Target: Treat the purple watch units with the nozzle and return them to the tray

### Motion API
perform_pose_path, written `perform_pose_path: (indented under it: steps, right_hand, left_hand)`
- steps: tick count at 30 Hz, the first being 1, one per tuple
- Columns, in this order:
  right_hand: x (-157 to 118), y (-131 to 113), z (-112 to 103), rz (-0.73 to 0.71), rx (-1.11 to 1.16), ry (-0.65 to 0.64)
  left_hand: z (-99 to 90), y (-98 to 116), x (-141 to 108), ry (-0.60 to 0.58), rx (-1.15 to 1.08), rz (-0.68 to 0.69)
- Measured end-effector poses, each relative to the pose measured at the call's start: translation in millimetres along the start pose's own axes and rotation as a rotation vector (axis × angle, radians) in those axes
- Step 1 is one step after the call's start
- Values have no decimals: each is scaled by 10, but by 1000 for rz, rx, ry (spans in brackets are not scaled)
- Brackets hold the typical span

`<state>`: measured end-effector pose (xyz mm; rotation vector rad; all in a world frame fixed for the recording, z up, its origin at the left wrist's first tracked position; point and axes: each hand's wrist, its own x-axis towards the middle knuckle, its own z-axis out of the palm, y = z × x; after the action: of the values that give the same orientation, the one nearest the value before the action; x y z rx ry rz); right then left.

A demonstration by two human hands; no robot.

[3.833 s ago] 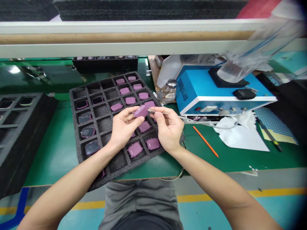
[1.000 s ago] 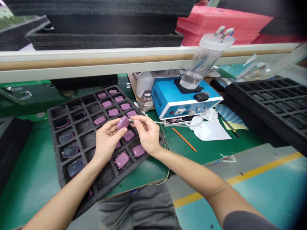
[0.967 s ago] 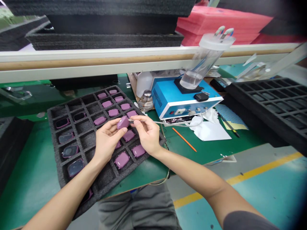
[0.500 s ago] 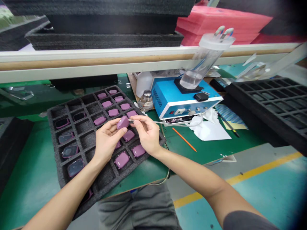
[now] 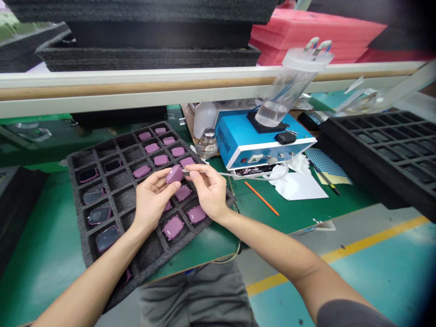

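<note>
My left hand (image 5: 155, 195) is closed on a small purple watch case (image 5: 175, 174), pinched between thumb and fingers above a dark foam tray (image 5: 150, 254). Beside it, my right hand (image 5: 209, 190) grips the end of a thin clear tube (image 5: 235, 174). The tube's narrow tip meets or nearly meets the case's right edge; I cannot tell which. Under the hands, the tray's cells hold several purple cases such as this one (image 5: 173, 227), and several with dark glass faces (image 5: 107, 238) along the left side.
A blue control box (image 5: 265, 141) carries a clear cylinder (image 5: 274, 106) of liquid. Left of it stands a small glass bottle (image 5: 207, 143). An orange stick (image 5: 261, 198) and white paper (image 5: 299, 186) lie to the right. More foam trays (image 5: 381, 150) stand at far right. A shelf rail (image 5: 136, 86) crosses above.
</note>
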<state>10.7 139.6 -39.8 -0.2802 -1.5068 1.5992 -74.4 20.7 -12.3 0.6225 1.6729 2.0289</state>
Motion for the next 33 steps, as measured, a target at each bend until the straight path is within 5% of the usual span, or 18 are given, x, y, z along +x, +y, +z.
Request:
perform_pose_path:
  steps: [8, 12, 17, 22, 27, 33]
  right_hand:
    - [-120, -62, -20, 33, -109, 35]
    - [-169, -75, -26, 27, -126, 34]
    - [-215, -95, -33, 15, -125, 20]
    - [-222, -64, -44, 24, -145, 17]
    - [-219, -67, -54, 41, -151, -18]
    - [-232, -75, -64, 72, -141, -34]
  left_hand:
    - [63, -43, -126, 20, 81, 15]
    - [-112, 121, -91, 26, 359, 98]
    - [-658, 295, 460, 182, 1049, 239]
    - [-979, 130, 1007, 174, 1320, 41]
    - [-906, 98, 745, 165, 1420, 147]
    - [-806, 169, 371, -83, 1502, 206]
